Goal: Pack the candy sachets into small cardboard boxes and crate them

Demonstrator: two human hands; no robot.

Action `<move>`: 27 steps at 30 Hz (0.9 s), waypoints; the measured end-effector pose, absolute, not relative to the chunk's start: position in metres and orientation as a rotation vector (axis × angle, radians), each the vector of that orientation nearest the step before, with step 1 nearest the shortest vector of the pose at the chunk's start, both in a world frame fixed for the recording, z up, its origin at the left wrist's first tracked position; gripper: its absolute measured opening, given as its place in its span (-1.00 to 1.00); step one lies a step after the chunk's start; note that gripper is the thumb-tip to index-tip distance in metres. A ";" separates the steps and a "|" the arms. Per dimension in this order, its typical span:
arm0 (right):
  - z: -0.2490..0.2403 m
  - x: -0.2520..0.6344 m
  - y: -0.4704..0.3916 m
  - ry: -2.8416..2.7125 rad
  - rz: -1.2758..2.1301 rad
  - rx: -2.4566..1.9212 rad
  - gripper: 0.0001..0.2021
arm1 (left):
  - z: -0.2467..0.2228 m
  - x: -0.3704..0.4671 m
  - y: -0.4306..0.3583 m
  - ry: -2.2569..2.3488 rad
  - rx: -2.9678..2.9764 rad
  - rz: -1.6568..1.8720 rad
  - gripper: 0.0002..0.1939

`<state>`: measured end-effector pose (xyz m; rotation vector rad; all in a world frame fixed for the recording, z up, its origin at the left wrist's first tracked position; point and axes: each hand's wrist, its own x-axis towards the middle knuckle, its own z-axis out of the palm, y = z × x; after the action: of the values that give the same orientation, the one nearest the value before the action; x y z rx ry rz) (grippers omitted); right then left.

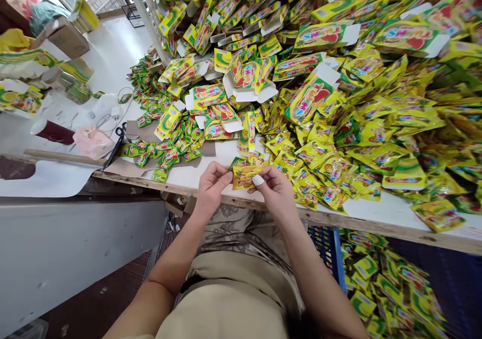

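Between both hands, just over the table's front edge, is a small yellow packet [244, 177]. My left hand [214, 184] pinches its left end between thumb and fingers. The right end is gripped by my right hand [274, 187], with the thumb on top. Part of a green packet shows behind the yellow one. Right of my right hand lies a heap of yellow packets [324, 165]. An upright yellow box [247, 132] is just beyond the hands, and small green packets [181, 143] are spread to their left.
Open printed boxes [312, 95] pile up at the back and right. Scissors [119, 130], a pink bag [93, 142] and a dark red cup [52, 131] lie at the left. A blue crate [339, 258] with packets stands below the wooden table edge [361, 223].
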<state>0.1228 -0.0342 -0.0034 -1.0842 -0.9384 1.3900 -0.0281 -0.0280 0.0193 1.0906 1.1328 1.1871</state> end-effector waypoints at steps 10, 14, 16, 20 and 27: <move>-0.014 0.129 -0.038 -0.798 1.359 -1.124 -0.78 | 0.014 -0.017 -0.032 1.079 0.902 1.146 -0.72; -0.017 0.148 -0.037 -1.098 1.226 -1.251 -0.91 | 0.009 -0.024 -0.026 1.202 1.051 1.041 -0.73; -0.016 0.156 -0.036 -1.310 1.135 -1.319 -0.95 | 0.007 -0.026 -0.024 1.246 1.181 0.956 -0.75; -0.012 0.162 -0.032 -1.567 0.925 -1.408 -0.88 | 0.008 -0.025 -0.025 1.245 1.330 0.799 -0.73; -0.008 0.148 -0.033 -1.603 1.008 -1.425 -0.93 | 0.011 -0.017 -0.032 1.217 1.493 0.613 -0.57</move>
<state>0.1484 -0.0335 -0.0080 -1.4250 -1.6029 1.0076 -0.0167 -0.0321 0.0115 1.4933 1.2173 0.6131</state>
